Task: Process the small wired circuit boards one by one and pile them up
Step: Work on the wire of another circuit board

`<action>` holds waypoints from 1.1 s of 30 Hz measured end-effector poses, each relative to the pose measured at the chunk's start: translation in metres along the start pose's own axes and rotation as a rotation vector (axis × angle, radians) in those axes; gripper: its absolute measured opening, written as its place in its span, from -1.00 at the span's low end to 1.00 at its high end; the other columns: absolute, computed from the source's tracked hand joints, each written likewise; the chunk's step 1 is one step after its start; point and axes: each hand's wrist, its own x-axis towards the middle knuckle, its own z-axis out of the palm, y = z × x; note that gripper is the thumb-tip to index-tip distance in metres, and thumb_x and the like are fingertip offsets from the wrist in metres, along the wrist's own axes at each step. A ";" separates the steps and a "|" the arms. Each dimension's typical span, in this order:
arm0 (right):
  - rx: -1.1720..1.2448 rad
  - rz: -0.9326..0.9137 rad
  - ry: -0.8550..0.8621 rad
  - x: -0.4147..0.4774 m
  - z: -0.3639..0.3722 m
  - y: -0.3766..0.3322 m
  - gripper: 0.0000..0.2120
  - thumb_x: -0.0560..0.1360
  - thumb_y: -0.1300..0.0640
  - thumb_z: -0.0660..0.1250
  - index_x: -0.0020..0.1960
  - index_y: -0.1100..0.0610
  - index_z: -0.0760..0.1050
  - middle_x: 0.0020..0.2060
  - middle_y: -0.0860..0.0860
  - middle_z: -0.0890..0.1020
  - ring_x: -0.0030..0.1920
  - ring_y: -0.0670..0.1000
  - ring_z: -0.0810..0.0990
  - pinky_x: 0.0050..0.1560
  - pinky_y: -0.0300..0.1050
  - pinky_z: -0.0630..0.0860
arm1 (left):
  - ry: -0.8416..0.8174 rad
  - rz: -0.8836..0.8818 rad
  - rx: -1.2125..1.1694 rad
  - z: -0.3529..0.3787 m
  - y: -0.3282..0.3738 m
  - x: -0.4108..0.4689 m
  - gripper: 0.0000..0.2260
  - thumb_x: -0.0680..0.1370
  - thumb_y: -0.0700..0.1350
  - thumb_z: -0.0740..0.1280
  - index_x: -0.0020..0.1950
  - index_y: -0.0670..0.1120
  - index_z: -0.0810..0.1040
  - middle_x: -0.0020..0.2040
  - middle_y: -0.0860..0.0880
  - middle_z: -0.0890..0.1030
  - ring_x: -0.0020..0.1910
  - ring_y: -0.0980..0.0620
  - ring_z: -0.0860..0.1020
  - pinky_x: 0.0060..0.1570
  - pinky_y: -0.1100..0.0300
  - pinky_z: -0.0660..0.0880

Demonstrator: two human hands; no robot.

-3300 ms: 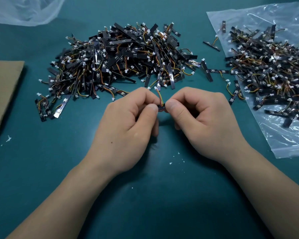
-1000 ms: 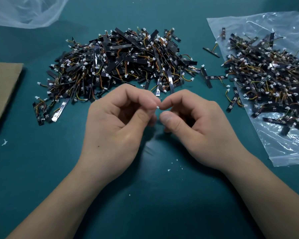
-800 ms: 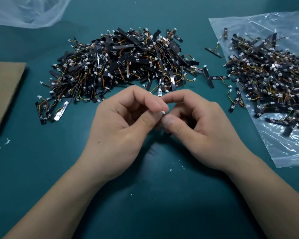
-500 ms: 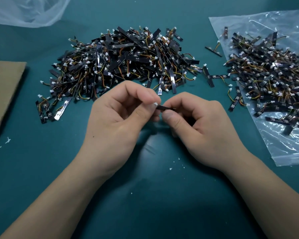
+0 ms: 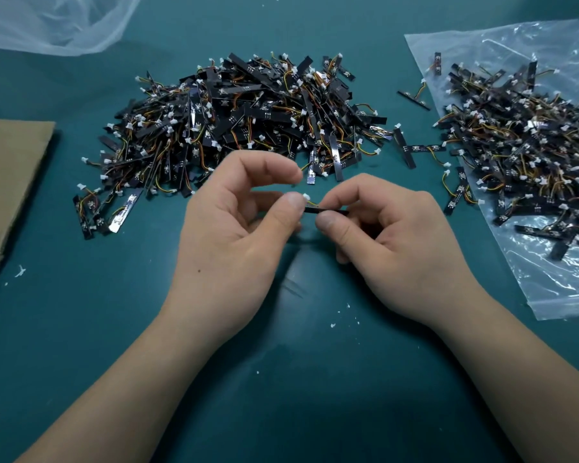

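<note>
One small black circuit board (image 5: 328, 211) with a thin wire and a white plug lies level between my two hands above the green mat. My right hand (image 5: 395, 248) pinches it between thumb and forefinger. My left hand (image 5: 234, 235) holds its left end with the thumb, while the left forefinger is lifted clear above. A large heap of the same black boards (image 5: 244, 121) lies on the mat just beyond my hands. A second heap of boards (image 5: 522, 152) lies at the right on a clear plastic bag (image 5: 555, 289).
A few stray boards (image 5: 405, 148) lie between the two heaps. A brown cardboard sheet (image 5: 7, 168) sits at the left edge and a crumpled clear bag (image 5: 57, 21) at the top left. Small white crumbs (image 5: 340, 317) dot the green mat (image 5: 114, 329).
The board has gone from hidden between my closed fingertips to held level and visible. My left forefinger has lifted off it and the hands have drawn slightly apart.
</note>
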 end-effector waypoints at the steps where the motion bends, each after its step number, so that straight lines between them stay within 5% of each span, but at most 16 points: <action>1: -0.006 0.001 -0.009 0.000 0.000 0.000 -0.95 0.59 0.03 0.43 -0.03 -0.02 0.60 -0.41 -0.01 0.61 -0.39 0.05 0.55 -0.26 0.02 0.50 | 0.025 -0.006 0.017 0.000 0.000 0.000 -0.87 0.57 -0.20 0.39 0.08 -0.03 0.57 0.06 0.03 0.68 -0.06 0.02 0.67 0.01 0.00 0.66; 5: -0.034 0.004 -0.025 0.000 0.000 0.001 -0.95 0.58 0.00 0.43 -0.03 -0.04 0.63 -0.40 -0.05 0.61 -0.38 0.02 0.57 -0.26 0.04 0.53 | 0.016 -0.008 0.106 0.002 -0.002 -0.002 -0.89 0.55 -0.14 0.42 0.04 0.03 0.59 -0.09 0.07 0.67 -0.15 0.04 0.66 -0.09 -0.01 0.65; 10: -0.037 0.002 -0.028 -0.001 0.000 0.001 -0.92 0.56 -0.04 0.41 -0.01 -0.05 0.63 -0.39 -0.07 0.62 -0.38 0.01 0.57 -0.28 0.00 0.53 | -0.014 0.061 0.230 0.003 -0.002 -0.006 -0.89 0.51 -0.13 0.50 -0.08 0.08 0.65 -0.17 0.13 0.70 -0.24 0.10 0.67 -0.20 0.27 0.58; 15: 0.061 0.002 -0.014 -0.001 -0.001 -0.001 -0.91 0.58 -0.03 0.40 0.02 -0.04 0.55 -0.40 0.01 0.61 -0.42 0.03 0.52 -0.31 -0.01 0.48 | 0.056 0.050 0.100 0.000 -0.001 -0.003 -0.85 0.46 -0.18 0.56 -0.13 0.03 0.64 -0.14 0.04 0.73 -0.16 -0.02 0.69 -0.14 0.18 0.63; 19: 0.059 -0.025 -0.024 -0.001 -0.002 -0.003 -0.96 0.60 0.02 0.36 -0.01 -0.03 0.57 -0.39 0.00 0.61 -0.37 0.07 0.56 -0.28 0.02 0.48 | 0.047 0.023 0.113 0.000 0.000 -0.004 -0.88 0.49 -0.15 0.53 -0.10 0.04 0.65 -0.14 0.06 0.73 -0.16 0.05 0.68 -0.15 0.27 0.57; 24: 0.059 -0.012 -0.035 0.000 -0.003 -0.002 -0.89 0.56 0.02 0.41 -0.13 -0.01 0.60 -0.40 -0.01 0.60 -0.40 0.02 0.52 -0.34 -0.05 0.46 | 0.066 -0.001 0.125 0.000 0.000 -0.004 -0.89 0.50 -0.11 0.52 -0.08 0.08 0.65 -0.14 0.04 0.74 -0.15 -0.02 0.70 -0.12 0.15 0.61; 31: 0.074 -0.004 -0.065 -0.001 -0.004 -0.001 -0.85 0.57 0.02 0.38 -0.15 0.02 0.52 -0.37 -0.02 0.61 -0.38 0.04 0.51 -0.33 -0.06 0.43 | 0.080 0.019 0.227 0.002 0.001 -0.006 -0.83 0.52 -0.09 0.46 0.08 0.08 0.60 0.01 0.11 0.66 -0.10 0.09 0.61 -0.20 0.31 0.55; 33: 0.086 -0.011 -0.044 -0.001 -0.004 -0.001 -0.86 0.57 0.03 0.39 -0.15 0.02 0.54 -0.39 0.01 0.60 -0.40 0.04 0.51 -0.35 -0.05 0.43 | 0.082 0.011 0.279 0.001 0.000 -0.006 -0.91 0.54 -0.02 0.43 0.04 0.10 0.62 -0.10 0.10 0.65 -0.22 0.09 0.58 -0.27 0.38 0.48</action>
